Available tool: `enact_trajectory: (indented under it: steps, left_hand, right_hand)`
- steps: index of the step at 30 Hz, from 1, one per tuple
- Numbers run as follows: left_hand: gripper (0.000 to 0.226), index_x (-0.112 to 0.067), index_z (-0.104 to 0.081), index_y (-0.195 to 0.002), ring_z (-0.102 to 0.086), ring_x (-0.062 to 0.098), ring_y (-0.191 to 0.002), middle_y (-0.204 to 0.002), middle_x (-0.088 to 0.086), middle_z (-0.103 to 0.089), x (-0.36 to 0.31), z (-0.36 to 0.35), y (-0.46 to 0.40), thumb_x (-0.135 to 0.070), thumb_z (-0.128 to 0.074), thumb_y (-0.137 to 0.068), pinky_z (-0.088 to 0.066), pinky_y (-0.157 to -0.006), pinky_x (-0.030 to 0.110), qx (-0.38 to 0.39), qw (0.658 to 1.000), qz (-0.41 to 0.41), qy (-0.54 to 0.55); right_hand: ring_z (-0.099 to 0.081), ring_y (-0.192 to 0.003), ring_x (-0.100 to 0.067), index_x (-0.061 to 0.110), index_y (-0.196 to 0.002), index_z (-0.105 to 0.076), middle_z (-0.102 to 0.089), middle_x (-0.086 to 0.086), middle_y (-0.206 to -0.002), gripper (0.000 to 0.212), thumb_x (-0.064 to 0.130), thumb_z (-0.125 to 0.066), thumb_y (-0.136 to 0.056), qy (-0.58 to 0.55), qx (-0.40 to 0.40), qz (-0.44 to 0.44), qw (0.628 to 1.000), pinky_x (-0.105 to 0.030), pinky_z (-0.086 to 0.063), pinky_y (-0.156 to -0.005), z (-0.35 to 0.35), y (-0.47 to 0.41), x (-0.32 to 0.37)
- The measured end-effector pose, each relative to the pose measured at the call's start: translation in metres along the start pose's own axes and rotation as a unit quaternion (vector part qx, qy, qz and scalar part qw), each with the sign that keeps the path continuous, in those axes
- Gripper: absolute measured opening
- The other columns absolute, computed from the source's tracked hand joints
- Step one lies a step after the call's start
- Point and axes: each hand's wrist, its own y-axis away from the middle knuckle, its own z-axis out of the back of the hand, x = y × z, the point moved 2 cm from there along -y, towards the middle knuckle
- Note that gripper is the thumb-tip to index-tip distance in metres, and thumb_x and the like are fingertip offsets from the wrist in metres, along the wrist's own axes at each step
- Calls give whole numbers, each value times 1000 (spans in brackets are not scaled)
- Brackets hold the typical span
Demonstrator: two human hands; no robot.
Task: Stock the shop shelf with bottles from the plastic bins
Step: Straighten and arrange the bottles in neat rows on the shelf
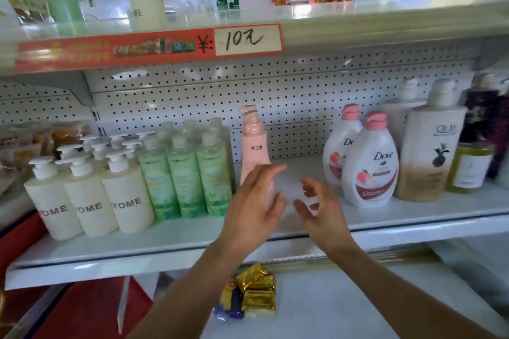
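Beside the upright pink pump bottle (253, 146) on the shelf (176, 234), the left hand (254, 201) and right hand (319, 206) hovered with fingers spread, holding nothing.

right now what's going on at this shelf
A person is stocking the middle shelf. The pink pump bottle stands upright between the green bottles and the Dove bottles. The left hand is open right in front of it; the right hand is open beside it, holding nothing.
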Motion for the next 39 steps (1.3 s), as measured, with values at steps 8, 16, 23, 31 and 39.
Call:
enact_trajectory:
  steps: [8, 16, 23, 31, 39]
  left_hand:
    - [67, -28, -24, -150, -43, 5, -124, -150, -7, -32, -43, -114, -18, -22, -60, -93, -43, -103, 28, 133, 952, 185, 205]
    - [82, -34, -27, -149, -47, 0, -125, -146, -6, -43, -57, -156, -35, -5, -68, -83, -47, -102, 27, 94, 907, 254, 323]
    - [84, -29, -30, -144, -43, 7, -125, -137, -7, -46, -49, -146, -34, 6, -67, -77, -42, -73, 0, 95, 894, 262, 350]
    - [87, -43, -23, -135, -39, 5, -129, -135, -13, -41, -2, -101, -9, 5, -69, -78, -36, -96, 12, 76, 917, 236, 312]
    - [84, -36, -30, -131, -48, -10, -110, -121, -19, -48, 7, -90, -4, 15, -65, -74, -43, -77, 0, 47, 902, 219, 370]
  right_hand:
    - [-41, -117, -9, 15, -137, -40, -40, -6, -135, 58, 2, -63, -86, 18, -141, -23, 990, -28, -41, -94, 107, 3, -50]
    - [-53, -120, -16, 25, -127, -46, -53, -3, -128, 66, 18, -68, -66, -100, -34, -138, 985, -37, -50, -98, 121, -22, -84]
    - [-59, -107, -5, 29, -110, -56, -64, 4, -111, 52, 10, -59, -63, -165, 11, -100, 981, -16, -50, -80, 125, -19, -72]
    - [-52, -124, -15, 23, -141, -42, -51, -1, -137, 74, 14, -62, -69, -163, 65, -121, 977, -43, -48, -103, 73, -12, -48]
    - [-57, -114, -15, 31, -125, -50, -60, 9, -118, 59, -4, -70, -81, -205, 74, -120, 969, -24, -49, -88, 56, -7, -31]
